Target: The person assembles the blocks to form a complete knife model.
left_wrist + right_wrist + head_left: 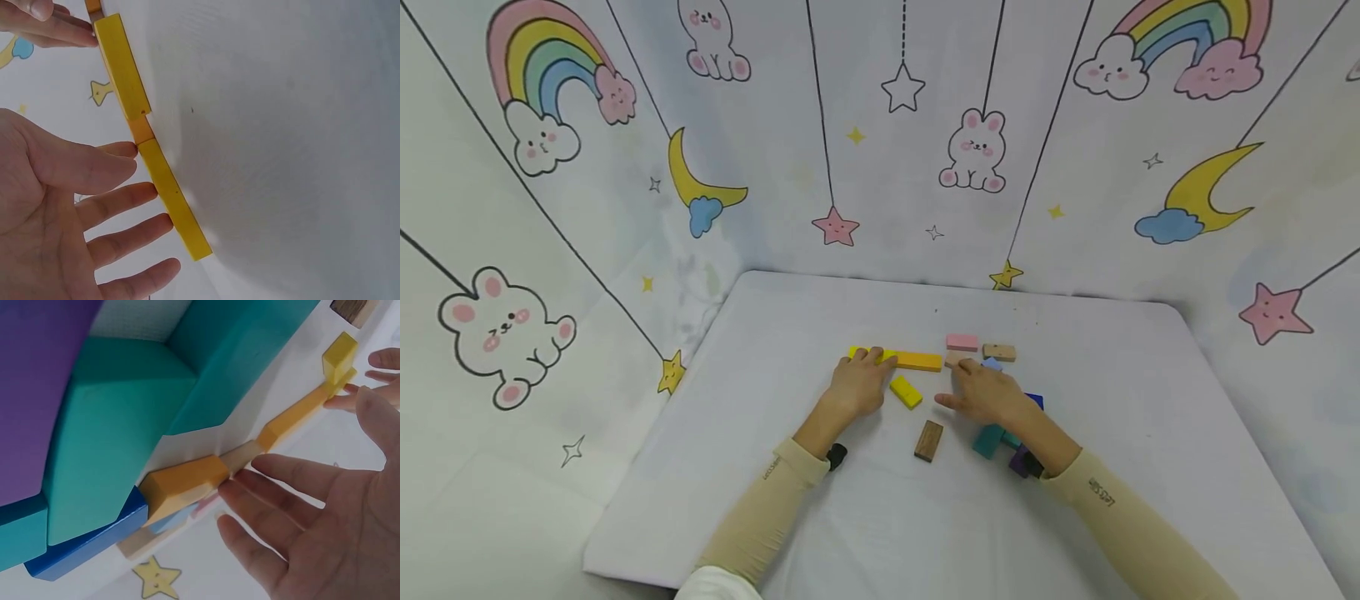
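Observation:
My left hand reaches over the left end of a row of blocks. Its fingers, nearly straight, touch the side of a yellow block in the left wrist view. That block lies in line with an orange block. A light wood block continues the row to the right. By it is my right hand, fingers loosely extended and fingertips right at its edge in the right wrist view; nothing is gripped. A second yellow block lies between the hands, slanted, on the near side of the row.
A brown wooden block lies nearer on the white table. Teal blocks, a purple block and a dark blue block cluster by the right forearm. Beyond the right hand are a pink block and another wood block.

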